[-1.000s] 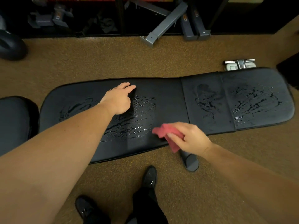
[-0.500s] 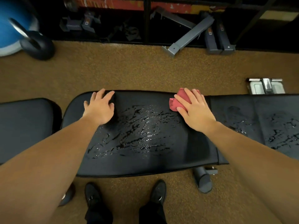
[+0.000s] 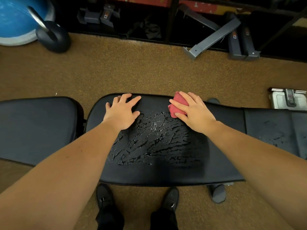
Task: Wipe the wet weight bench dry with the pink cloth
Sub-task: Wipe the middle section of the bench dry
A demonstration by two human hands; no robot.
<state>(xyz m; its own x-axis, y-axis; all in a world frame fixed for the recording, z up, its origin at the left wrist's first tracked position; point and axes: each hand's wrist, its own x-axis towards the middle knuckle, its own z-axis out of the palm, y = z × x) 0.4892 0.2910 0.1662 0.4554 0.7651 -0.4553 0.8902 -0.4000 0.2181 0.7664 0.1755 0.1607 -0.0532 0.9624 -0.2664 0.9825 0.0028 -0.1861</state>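
The black weight bench [image 3: 166,173] runs left to right below me. A large wet patch [image 3: 154,140] of beaded water covers the middle of its long pad. My right hand [image 3: 196,113] lies on the bunched pink cloth [image 3: 176,105] and presses it onto the pad near the far edge, at the patch's upper right corner. The cloth shows between the index finger and thumb. At the pad's far left corner my left hand [image 3: 122,112] rests flat, fingers spread. Fainter wet streaks [image 3: 272,135] mark the pad section to the right.
A separate black seat pad [image 3: 38,127] sits at the left. On the brown floor beyond are a kettlebell [image 3: 53,37], a blue ball [image 3: 15,19], grey metal bars [image 3: 214,37] and a silver fitting [image 3: 289,98]. My shoes [image 3: 104,196] stand by a bench foot [image 3: 217,193].
My right hand carried the cloth from the pad's near edge to its far edge. My left hand slid to the far left corner. Since half a second ago both hands have hardly shifted.
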